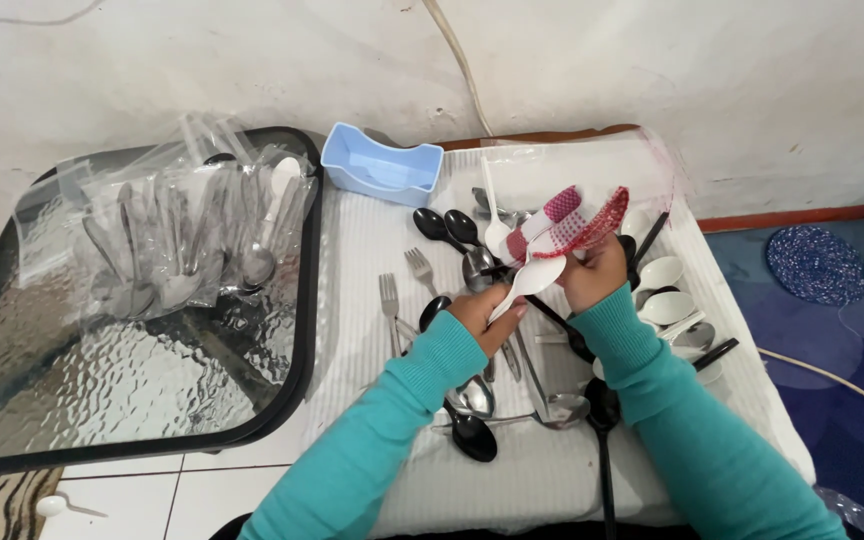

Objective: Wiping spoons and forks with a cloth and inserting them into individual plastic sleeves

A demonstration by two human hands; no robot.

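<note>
Pinching white plastic spoon (530,280) in left hand (482,315), right hand (592,272) fingers clamping red-white cloth (567,225) against bowl, above cutlery pile (512,390), apparently wiping.

A home is suggested by the worn plastered wall (202,60), tiled floor (152,495), blue rug (857,330) and cloth-covered table (352,330) strewn with cutlery (389,300).
</note>
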